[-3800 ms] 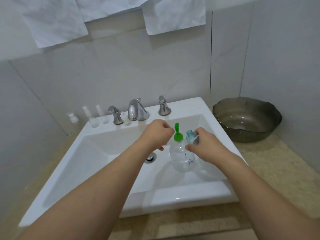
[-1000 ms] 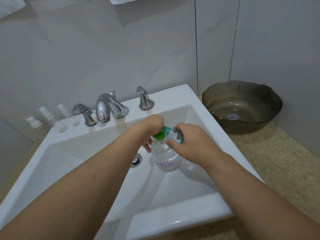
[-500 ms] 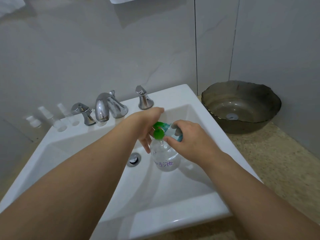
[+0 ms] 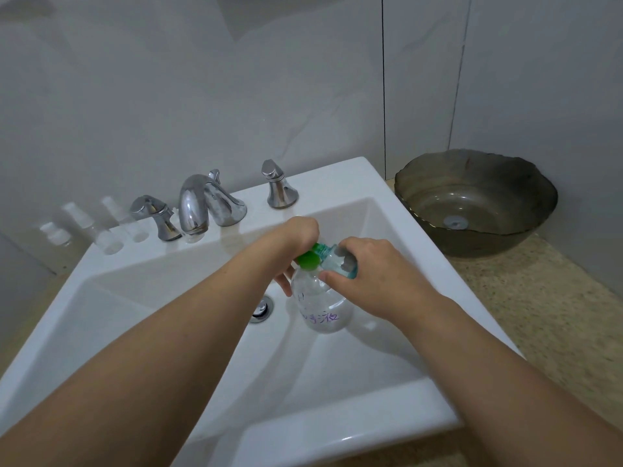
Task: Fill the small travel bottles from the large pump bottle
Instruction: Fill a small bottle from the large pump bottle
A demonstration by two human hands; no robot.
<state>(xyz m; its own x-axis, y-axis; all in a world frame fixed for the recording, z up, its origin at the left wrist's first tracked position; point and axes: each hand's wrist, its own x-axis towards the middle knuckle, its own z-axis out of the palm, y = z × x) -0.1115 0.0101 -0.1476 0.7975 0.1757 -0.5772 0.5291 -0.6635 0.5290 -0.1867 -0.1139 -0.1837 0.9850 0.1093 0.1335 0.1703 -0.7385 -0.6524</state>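
Observation:
A clear round pump bottle (image 4: 322, 306) with purple writing and a green pump head (image 4: 309, 259) stands in the white sink (image 4: 161, 318), right of the drain. My left hand (image 4: 294, 244) rests on top of the green pump, fingers curled down around it. My right hand (image 4: 372, 271) grips a small clear travel bottle (image 4: 338, 261) with a teal end, tilted on its side with its mouth against the pump spout. Several more small clear travel bottles (image 4: 109, 230) stand on the sink ledge at the back left.
A chrome faucet (image 4: 202, 205) with two handles sits at the sink's back rim. A dark glass bowl (image 4: 475, 202) stands on the speckled counter (image 4: 553, 318) at the right, against the tiled wall. The drain plug (image 4: 261, 308) is left of the pump bottle.
Since 3.8 s ago the travel bottle has been tipped sideways onto the pump spout and my left hand has covered the pump head. In the last second my left hand has shifted slightly on the pump.

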